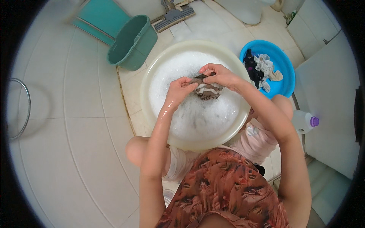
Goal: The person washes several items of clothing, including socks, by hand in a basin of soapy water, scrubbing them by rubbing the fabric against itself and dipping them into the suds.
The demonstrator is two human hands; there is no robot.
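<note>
Both my hands grip a small brown-and-white patterned cloth (207,90), bunched up, above a large cream plastic basin (148,119). My left hand (180,90) pinches its left edge between thumb and fingers. On the upper right side, my right hand (219,76) holds it the same way. White soap suds (174,68) cover the water in the basin, with greyish patches just below the cloth. Wet foam clings to my left wrist. Whether the cloth's lower edge touches the suds, I cannot tell.
A blue basin (289,71) with black, white and beige fabric pieces (265,67) stands at the right. Beside my right knee is a clear jug with a purple cap (314,121). A green bucket (134,48) and a squeeze mop head (175,17) are beyond, near the tiled wall (82,94).
</note>
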